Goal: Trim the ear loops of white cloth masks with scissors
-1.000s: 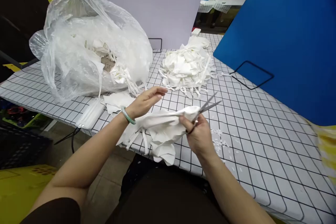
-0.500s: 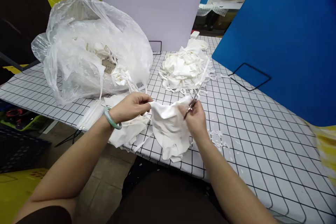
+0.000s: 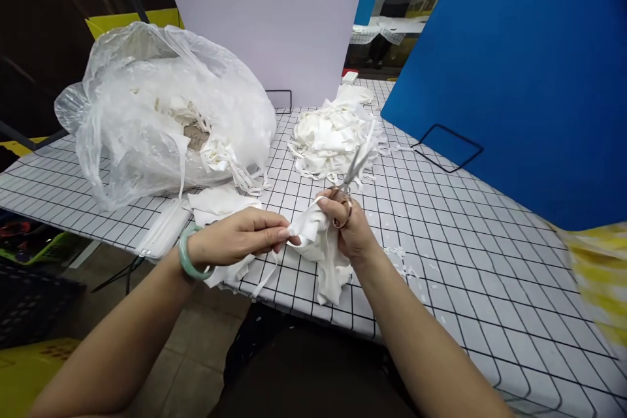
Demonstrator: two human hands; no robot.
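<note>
Both hands are working one white fabric piece (image 3: 321, 255) at the near table (image 3: 490, 261) edge, right in front of the body. Left hand (image 3: 240, 240) is pinching its left end, fingers closed on a fold; a strap is dangling below, over the edge. Right hand (image 3: 350, 228) is gripping the piece's upper right corner and is also holding the scissors (image 3: 349, 177) – finger rings at the knuckles, blades pointing up and away toward the loose pile of white pieces (image 3: 333, 140). Can't tell whether the blades are parted or shut.

Key geometry: the piece is stretching roughly left-right between the two hands, bulk hanging under the right hand. Scissors' long axis is running nearly square to that span, so the right hand is the nearer one to any cut line – left is just tensioning.

Clear plastic bag (image 3: 161, 111) of more white pieces is sitting far left; a few flat pieces are lying just beyond the left hand. Blue panel (image 3: 514, 65) is standing on the right.
</note>
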